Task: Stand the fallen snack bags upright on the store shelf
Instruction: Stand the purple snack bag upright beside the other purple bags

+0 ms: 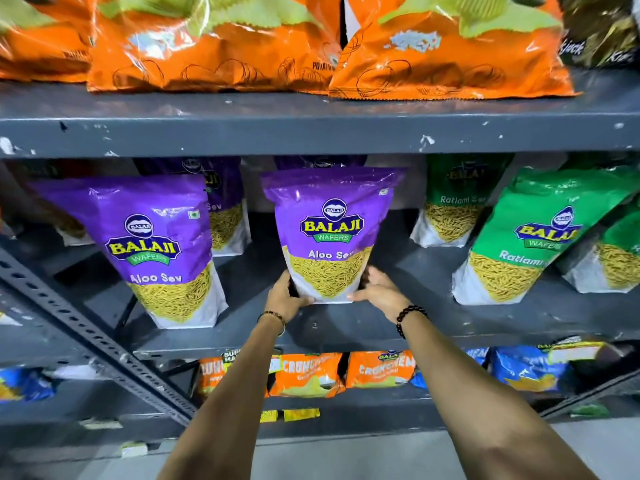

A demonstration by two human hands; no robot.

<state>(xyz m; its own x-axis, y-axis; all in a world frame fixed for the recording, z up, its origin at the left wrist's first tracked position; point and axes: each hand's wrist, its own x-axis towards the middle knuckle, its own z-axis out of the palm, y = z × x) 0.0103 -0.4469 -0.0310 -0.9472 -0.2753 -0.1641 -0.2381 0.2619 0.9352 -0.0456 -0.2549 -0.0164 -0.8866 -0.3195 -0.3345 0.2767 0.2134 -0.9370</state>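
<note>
A purple Aloo Sev bag (330,233) stands upright at the middle of the grey shelf (346,327). My left hand (285,297) grips its lower left corner and my right hand (375,289) grips its lower right corner. A second purple Aloo Sev bag (149,251) stands to the left, leaning slightly. More purple bags (225,209) stand behind them. At the right, green Ratlami Sev bags (540,237) lean to the right, with another green bag (457,202) upright further back.
Orange chip bags (214,43) lie on the shelf above. Orange (308,374) and blue (530,367) snack packs sit on the shelf below. A slotted diagonal brace (86,327) crosses the left side. The upper shelf's front edge (311,133) hangs just above the purple bags.
</note>
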